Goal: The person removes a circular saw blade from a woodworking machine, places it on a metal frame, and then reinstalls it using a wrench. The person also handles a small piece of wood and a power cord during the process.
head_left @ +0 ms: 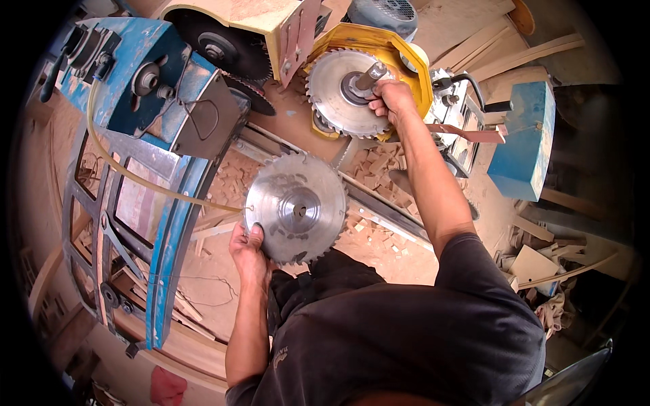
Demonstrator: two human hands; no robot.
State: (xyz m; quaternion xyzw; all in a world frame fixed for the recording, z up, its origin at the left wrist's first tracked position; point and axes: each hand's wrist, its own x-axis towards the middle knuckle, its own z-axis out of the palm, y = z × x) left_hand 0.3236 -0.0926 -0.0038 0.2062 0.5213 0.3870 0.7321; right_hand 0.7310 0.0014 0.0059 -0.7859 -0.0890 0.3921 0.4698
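Note:
My left hand (248, 256) grips the lower left rim of a loose circular saw blade (323, 227), thumb on its face and fingers behind. The blade is silver, toothed, with a centre hole and dark smudges round its middle. Farther off and to the right, a second circular saw blade (326, 78) sits on a machine inside a yellow guard (420, 78). A thick metal spindle (370, 76) sticks out of its centre. My right hand (393, 100) is closed at the spindle's outer end, fingers curled against it; the fingertips are partly hidden.
A blue machine frame (152, 88) stands at left, with a yellowish hose (128, 174) arching toward the loose blade. Dark saw blades (220, 47) sit under a cream cover (237, 13). A metal rail (379, 203) crosses ahead. Wood offcuts (237, 172) litter the floor. A blue box (525, 142) stands at right.

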